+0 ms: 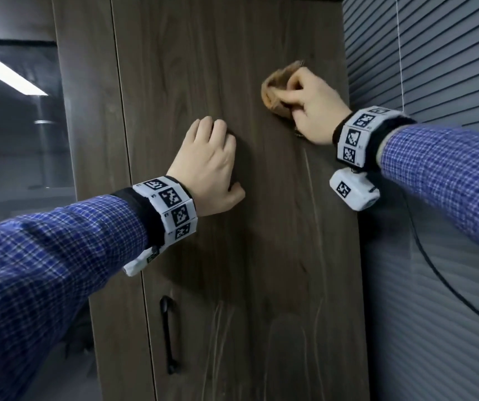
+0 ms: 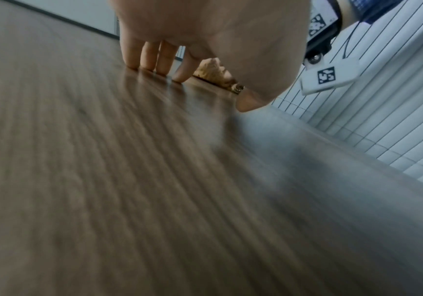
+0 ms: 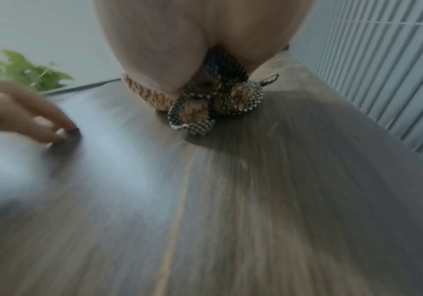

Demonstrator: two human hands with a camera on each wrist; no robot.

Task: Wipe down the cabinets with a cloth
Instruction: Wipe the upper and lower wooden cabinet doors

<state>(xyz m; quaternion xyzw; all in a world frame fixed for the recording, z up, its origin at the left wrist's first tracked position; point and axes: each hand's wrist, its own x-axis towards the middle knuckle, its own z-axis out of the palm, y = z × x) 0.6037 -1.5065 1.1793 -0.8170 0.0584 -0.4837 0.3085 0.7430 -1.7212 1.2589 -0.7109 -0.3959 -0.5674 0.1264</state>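
Note:
A tall dark wood-grain cabinet door [image 1: 232,198] fills the head view. My right hand [image 1: 307,102] grips a bunched tan cloth [image 1: 275,91] and presses it against the door's upper right part. In the right wrist view the cloth [image 3: 205,104] shows a checkered edging and bulges out under my palm. My left hand [image 1: 212,157] rests on the door lower and to the left, fingertips [image 2: 154,68] touching the wood, holding nothing. The cloth [image 2: 213,70] peeks out beyond my left fingers in the left wrist view.
A black handle [image 1: 167,334] sits low on the door's left edge. A second cabinet panel [image 1: 93,140] stands to the left, with glass beyond it. Closed window blinds [image 1: 435,68] hang right of the cabinet. A black cable [image 1: 435,270] trails from my right wrist. Green leaves [image 3: 23,70] show above the cabinet.

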